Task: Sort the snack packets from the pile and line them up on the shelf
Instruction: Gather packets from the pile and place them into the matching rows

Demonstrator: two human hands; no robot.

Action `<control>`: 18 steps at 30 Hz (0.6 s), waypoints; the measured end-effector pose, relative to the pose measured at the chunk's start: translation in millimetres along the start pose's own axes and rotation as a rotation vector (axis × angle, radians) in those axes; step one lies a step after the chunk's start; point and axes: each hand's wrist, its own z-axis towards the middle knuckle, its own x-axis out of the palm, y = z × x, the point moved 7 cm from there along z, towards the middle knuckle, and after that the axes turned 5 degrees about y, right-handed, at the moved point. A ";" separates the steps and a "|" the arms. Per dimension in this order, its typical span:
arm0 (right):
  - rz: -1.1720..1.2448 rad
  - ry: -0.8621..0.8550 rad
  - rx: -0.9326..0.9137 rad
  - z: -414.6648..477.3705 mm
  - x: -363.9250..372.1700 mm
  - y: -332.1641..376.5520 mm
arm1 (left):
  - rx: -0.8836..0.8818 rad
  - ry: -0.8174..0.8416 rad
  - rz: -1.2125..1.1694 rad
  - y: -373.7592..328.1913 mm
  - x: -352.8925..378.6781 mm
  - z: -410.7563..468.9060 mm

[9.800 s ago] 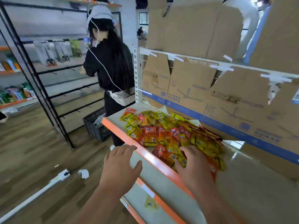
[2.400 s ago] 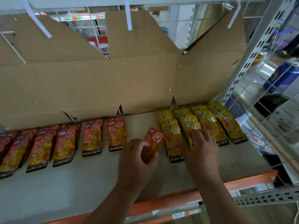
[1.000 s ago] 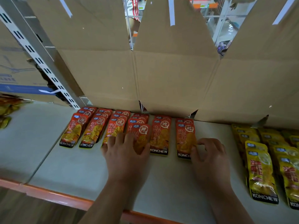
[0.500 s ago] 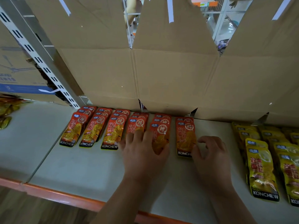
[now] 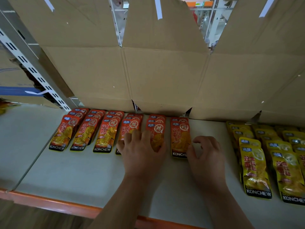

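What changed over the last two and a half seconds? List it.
The left hand gripped a red packet beside the yellow packets; now it holds none and lies flat on the fourth and fifth red stacks, having slid right from the fourth within the last second. The right hand stayed beside the sixth stack, thumb at its edge. The other stacks lie as before.

Bare shelf (image 5: 79, 176) runs along the front, from the orange lip (image 5: 49, 203) up to the packets, and is widest at the left. At the back, cardboard sheets (image 5: 165, 76) form a wall right behind the red packets (image 5: 102, 134), whose six overlapped columns leave only slim gaps. A slotted upright (image 5: 33, 70) blocks the back-left corner. Between the last red column and the yellow packets (image 5: 255, 171) lies an open lane. The right hand (image 5: 206, 156) fills its left side, and the left hand (image 5: 142, 154) covers two middle columns.
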 end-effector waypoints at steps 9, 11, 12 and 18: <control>-0.009 -0.010 -0.008 -0.3 -0.2 1.2 | -0.007 0.019 0.042 2.2 3.0 1.3; -0.008 -0.005 -0.006 -0.3 0.4 0.4 | -0.011 0.021 0.047 2.4 3.4 1.5; -0.007 -0.003 -0.006 -0.2 0.7 0.0 | -0.013 0.020 0.048 2.7 3.4 1.2; 0.009 0.008 -0.003 -0.5 1.7 -1.4 | -0.023 0.026 0.048 3.8 5.7 1.7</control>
